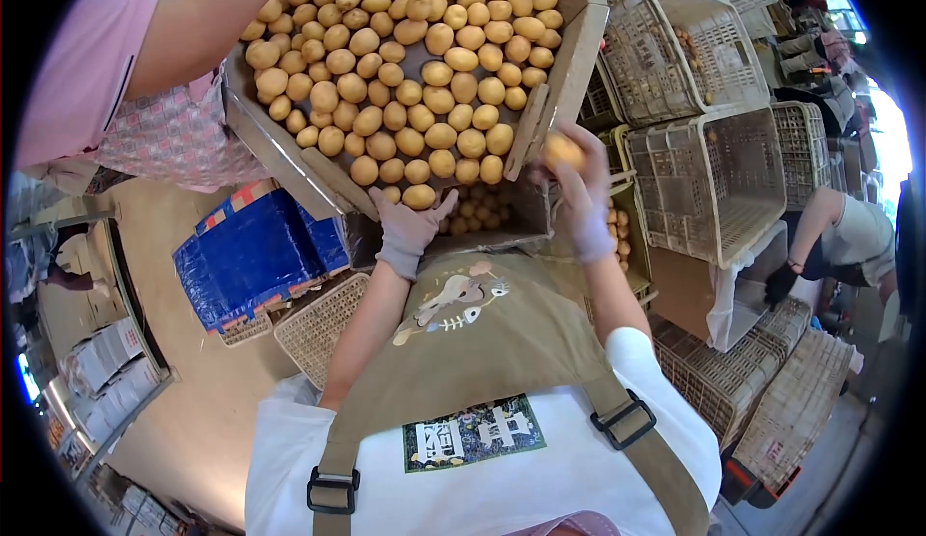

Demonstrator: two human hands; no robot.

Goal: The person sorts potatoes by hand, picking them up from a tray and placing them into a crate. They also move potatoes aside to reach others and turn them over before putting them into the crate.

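Many small yellow-brown potatoes [386,78] cover the wide sloping tray [579,44], which narrows toward my body. My left hand [405,232], in a pale glove, is at its narrow mouth. One potato [419,197] sits between that hand's thumb and fingers; the fingers beneath it are hidden. To the right of the mouth, my gloved right hand [581,184] is closed around another potato [562,153], slightly blurred. Below the mouth, against my apron, a box [497,239] holds more potatoes.
Another person's bare arm [207,29] reaches over the tray from the upper left. Plastic crates [709,184] stack along the right, some with potatoes inside. A blue-covered box [256,256] stands at left beside a crate [323,329]. Another person's black-gloved hand [779,285] is far right.
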